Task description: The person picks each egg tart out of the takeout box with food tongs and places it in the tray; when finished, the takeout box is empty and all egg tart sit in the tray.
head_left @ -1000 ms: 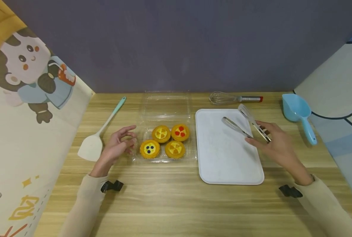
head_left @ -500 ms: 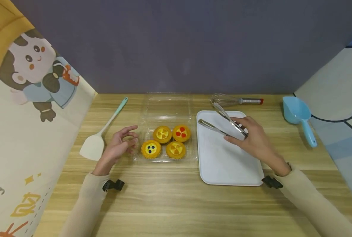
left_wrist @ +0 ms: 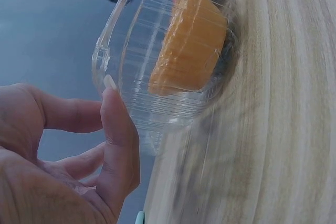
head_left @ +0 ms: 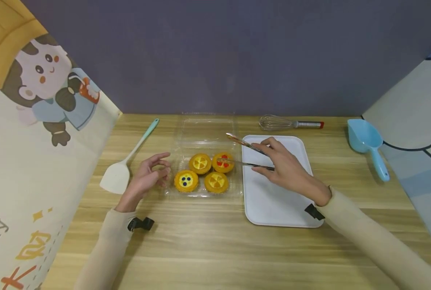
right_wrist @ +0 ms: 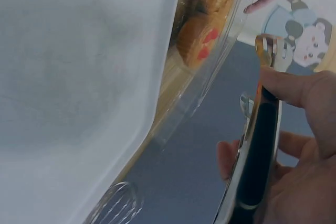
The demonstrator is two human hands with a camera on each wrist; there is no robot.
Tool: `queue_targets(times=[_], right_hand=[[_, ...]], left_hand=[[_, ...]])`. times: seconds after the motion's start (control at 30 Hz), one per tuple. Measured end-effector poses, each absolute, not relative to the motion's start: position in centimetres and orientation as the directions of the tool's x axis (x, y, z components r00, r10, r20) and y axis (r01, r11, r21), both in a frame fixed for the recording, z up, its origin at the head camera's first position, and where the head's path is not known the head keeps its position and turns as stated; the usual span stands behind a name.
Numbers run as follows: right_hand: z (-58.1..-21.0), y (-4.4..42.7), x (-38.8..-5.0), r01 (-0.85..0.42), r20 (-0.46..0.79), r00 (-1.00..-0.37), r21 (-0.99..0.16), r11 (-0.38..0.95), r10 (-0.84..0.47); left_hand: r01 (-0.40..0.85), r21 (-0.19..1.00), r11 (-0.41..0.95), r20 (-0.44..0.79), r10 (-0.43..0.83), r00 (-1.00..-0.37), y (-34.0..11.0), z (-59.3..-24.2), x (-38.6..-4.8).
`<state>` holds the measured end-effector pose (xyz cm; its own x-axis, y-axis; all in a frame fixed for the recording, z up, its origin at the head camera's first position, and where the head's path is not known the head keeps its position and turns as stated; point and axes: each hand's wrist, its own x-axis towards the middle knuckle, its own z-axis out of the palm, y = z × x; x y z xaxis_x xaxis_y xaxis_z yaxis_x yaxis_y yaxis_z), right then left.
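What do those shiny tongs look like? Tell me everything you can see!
The tongs look like shiny metal, with two long arms and a dark strip along the handle. One tip shows slots. They are open, arms spread apart, gripping nothing. The right hand holds them between thumb and fingers above the white tray. In the head view, their tips show over the clear plastic container, and one arm crosses in front of the red-topped tart.
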<state>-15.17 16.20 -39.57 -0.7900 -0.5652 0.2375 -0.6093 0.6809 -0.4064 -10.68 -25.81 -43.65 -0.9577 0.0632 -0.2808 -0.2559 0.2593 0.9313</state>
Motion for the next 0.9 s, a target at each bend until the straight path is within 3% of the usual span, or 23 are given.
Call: queue_targets(times=[0.27, 0.63, 0.9], right_hand=[[-38.5, 13.1, -16.5, -0.719, 0.149, -0.675, -0.351, 0.599, -0.723], [-38.2, 8.8, -17.6, -0.867, 0.14, -0.478, -0.233, 0.441, -0.867], [-37.5, 6.7, -18.1, -0.884, 0.073, -0.432, -0.234, 0.405, -0.899]], left_hand=[[-0.272, 0.924, 0.267, -0.294, 0.043, -0.955, -26.1, -43.6, -10.9], [-0.273, 0.925, 0.263, -0.294, 0.041, -0.955, -25.6, -43.8, -11.0], [-0.276, 0.929, 0.246, -0.293, 0.036, -0.955, -25.5, -43.6, -10.8]])
